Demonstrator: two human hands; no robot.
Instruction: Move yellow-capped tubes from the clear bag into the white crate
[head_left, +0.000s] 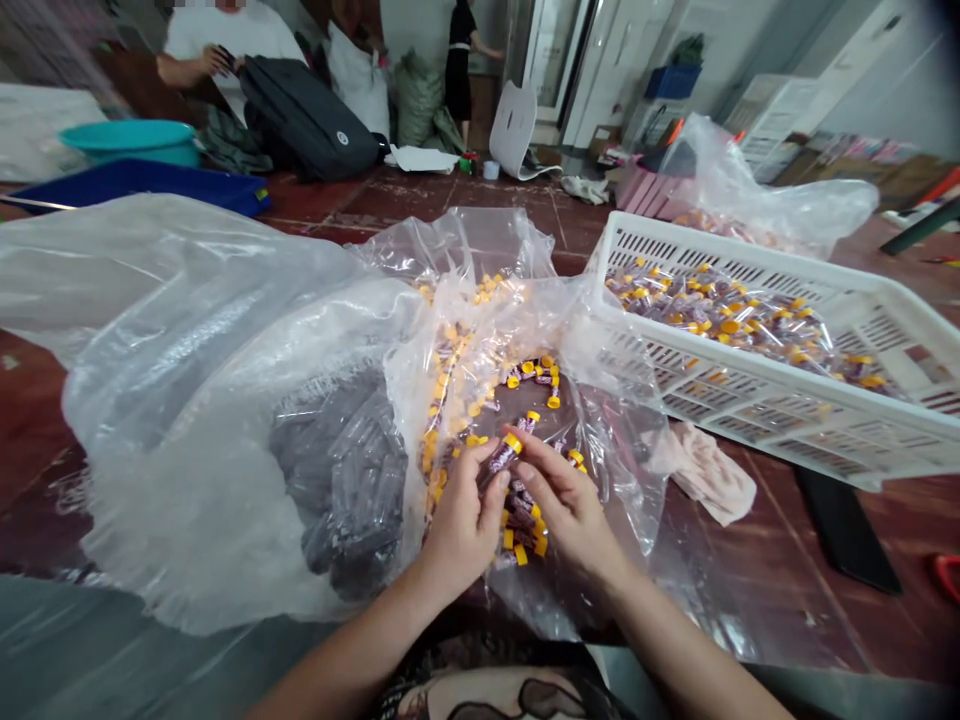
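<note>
Both my hands are together over the mouth of a large clear plastic bag (225, 400). My left hand (461, 520) pinches a small purple tube with a yellow cap (502, 455), and the fingertips of my right hand (566, 505) hold the capped end. Below them, a loose pile of matching tubes (525, 520) lies on the plastic, with more strung along its folds. Left of my hands, a dark grey mass of long clear sleeves (345, 480) shows through the bag.
A white slotted plastic crate (750, 420) full of the capped tubes stands to the right. A pink cloth (701, 472) and a black flat slab (847, 530) lie on the red-brown table. Farther back are a blue tray (142, 185), teal basin (127, 140), black bag (307, 115), and a seated person (225, 40).
</note>
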